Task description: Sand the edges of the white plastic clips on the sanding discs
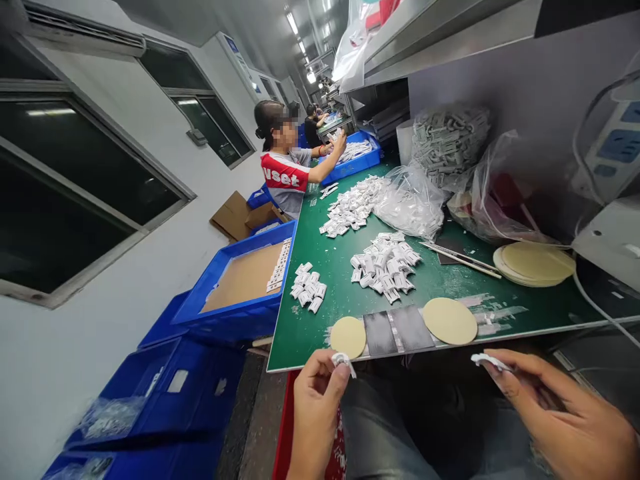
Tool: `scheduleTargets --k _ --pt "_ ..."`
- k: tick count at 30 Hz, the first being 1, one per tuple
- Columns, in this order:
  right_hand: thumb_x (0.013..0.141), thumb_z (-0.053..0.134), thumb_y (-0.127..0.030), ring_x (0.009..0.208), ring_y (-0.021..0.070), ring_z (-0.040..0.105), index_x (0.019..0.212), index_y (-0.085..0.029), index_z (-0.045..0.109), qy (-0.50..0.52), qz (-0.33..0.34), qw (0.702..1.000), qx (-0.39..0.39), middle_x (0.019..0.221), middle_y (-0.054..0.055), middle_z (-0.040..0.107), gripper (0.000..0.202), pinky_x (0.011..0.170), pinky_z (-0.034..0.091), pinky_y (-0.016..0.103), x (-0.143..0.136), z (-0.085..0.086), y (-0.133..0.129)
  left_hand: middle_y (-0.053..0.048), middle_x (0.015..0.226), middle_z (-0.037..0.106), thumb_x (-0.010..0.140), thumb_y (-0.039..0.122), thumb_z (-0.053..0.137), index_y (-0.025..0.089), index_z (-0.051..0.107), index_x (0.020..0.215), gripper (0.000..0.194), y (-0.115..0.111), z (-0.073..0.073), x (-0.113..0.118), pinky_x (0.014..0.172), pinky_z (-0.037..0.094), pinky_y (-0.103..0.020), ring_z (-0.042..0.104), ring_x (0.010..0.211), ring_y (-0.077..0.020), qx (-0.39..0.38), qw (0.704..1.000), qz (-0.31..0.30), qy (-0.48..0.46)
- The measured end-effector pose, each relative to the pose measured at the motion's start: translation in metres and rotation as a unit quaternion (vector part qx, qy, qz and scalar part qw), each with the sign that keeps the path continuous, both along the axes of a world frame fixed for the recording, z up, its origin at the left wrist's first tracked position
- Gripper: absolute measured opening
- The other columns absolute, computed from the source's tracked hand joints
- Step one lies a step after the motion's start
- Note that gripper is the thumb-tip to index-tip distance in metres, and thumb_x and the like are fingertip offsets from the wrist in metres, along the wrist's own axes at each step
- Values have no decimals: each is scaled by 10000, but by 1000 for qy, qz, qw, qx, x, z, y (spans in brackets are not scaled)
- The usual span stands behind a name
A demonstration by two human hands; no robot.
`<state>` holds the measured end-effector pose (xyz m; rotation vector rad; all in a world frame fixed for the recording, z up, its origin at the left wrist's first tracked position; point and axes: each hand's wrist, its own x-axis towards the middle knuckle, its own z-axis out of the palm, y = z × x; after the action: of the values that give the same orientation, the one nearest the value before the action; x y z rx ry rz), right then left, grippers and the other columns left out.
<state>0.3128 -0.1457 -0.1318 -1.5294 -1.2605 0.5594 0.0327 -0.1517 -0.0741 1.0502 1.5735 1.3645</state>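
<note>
My left hand (pixel 320 393) pinches a small white part (pixel 344 362) between thumb and fingers, just in front of the table edge. Farther right, my right hand (pixel 555 400) holds another white part (pixel 490 362) by one end. On the green table (pixel 340 260), near its front edge, lie a round yellow disc (pixel 349 337), dark grey pads (pixel 381 333) and a larger yellow disc (pixel 450 321). Behind them is a pile of white parts (pixel 386 267), with a smaller pile (pixel 309 287) to its left.
A blue bin (pixel 240 312) stands left of the table, with stacked blue bins (pixel 185 400) below. Thin sticks (pixel 463 259), stacked yellow discs (pixel 537 262) and plastic bags (pixel 411 203) lie toward the back right. A co-worker (pixel 287 170) handles white parts at the far left edge.
</note>
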Motion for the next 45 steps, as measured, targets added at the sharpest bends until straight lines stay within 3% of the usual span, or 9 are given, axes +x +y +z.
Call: scheduleTargets --k 6,10,15,20,25,29,34,38,45 --pt "713 754 -591 530 144 626 1058 -283 749 140 2 979 -145 788 15 712 462 471 534 203 4 -9 -1 13 612 619 844 419 733 185 641 940 268 -6 -1 10 519 439 -201 572 527 -109 -20 995 -38 -90" --pt "701 785 -540 720 210 693 1143 -276 703 250 69 957 -130 908 56 729 521 602 594 247 7 -19 -1 -50 836 674 736 336 829 184 668 999 344 -3 4 14 593 511 -225 662 727 -161 -8 977 -32 -209" --pt "766 747 -509 568 158 614 941 -235 736 292 82 948 -99 712 32 673 326 483 530 223 -8 -7 4 -46 857 660 744 435 809 188 658 939 350 5 5 11 684 561 -254 652 766 -150 9 941 -2 -339" --pt "719 801 -458 471 130 585 998 -232 725 317 58 946 -33 727 16 697 367 408 494 221 -21 6 16 -7 893 666 674 303 882 210 624 1026 446 19 -8 6 654 527 -184 636 736 -109 27 973 71 -218" --pt "700 805 -486 832 219 730 1029 -217 748 280 56 956 -72 945 81 769 428 750 605 250 -17 -3 11 -52 1033 695 724 378 840 213 615 1111 476 18 -16 1 799 532 -236 664 931 -168 32 994 56 -85" --pt "754 734 -533 855 231 720 1016 -210 719 207 59 973 -78 968 84 757 416 766 596 284 -6 7 26 -71 982 718 757 446 785 174 681 1000 380 21 -5 -15 832 515 -275 662 924 -203 1 999 17 39" --pt "824 641 -397 780 208 675 1005 -229 734 -46 220 972 -73 890 43 744 264 696 529 298 15 41 89 -9 755 676 760 422 748 188 683 1070 394 61 16 -48 650 448 -252 609 703 -173 -56 963 -172 198" --pt "767 648 -301 883 239 661 910 -231 743 -118 207 969 -57 921 56 741 186 772 488 324 23 52 127 7 677 621 756 381 706 197 700 899 233 93 31 -59 606 372 -250 560 647 -165 -54 925 -156 343" --pt "779 646 -352 759 205 663 891 -225 743 -156 244 954 -74 826 32 733 195 676 467 288 27 48 131 5 656 668 685 387 755 197 734 814 231 100 34 -55 566 341 -243 584 616 -171 -89 904 -261 326"
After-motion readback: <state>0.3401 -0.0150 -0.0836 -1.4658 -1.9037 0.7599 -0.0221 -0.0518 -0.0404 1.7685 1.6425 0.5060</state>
